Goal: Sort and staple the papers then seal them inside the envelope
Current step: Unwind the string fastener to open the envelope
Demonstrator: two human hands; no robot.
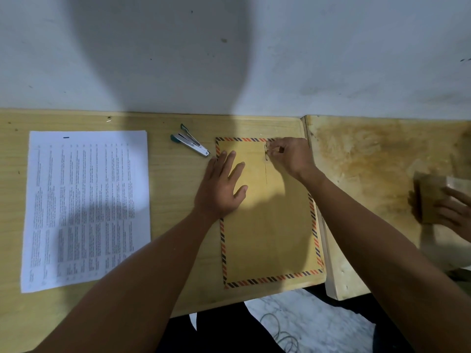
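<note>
1. Near the bench's right end lay the envelope (267,225), brown with a striped border, flat and lengthwise away from me, its clasp (266,151) at the far end.
2. My right hand (293,156) was at that clasp, its fingers (274,149) pinched narrow on the small metal fastener; whether the prongs were bent up or down I could not tell.
3. My left hand (221,187) lay flat on the envelope's left part, fingers straight and spread, holding it steady against the bench (178,238).
4. The papers (86,207) sat well apart on the left side of the bench, a printed stack lying squared, not in the envelope. A dark mark showed near the top edge, but I could not make out a staple.
5. The stapler (190,143) lay between the papers and the envelope, just beside the envelope's far left corner, touched by neither hand.
6. My judgement: I was working the clasp to open the flap, so the sealing step had not been reached.
7. Next, I reckoned, the flap needed lifting and the papers fetched across, stapled if they were not, then slid inside.
8. At the far right, another person's hand (456,212) handled a brown block (430,200) on the neighbouring surface.
</note>
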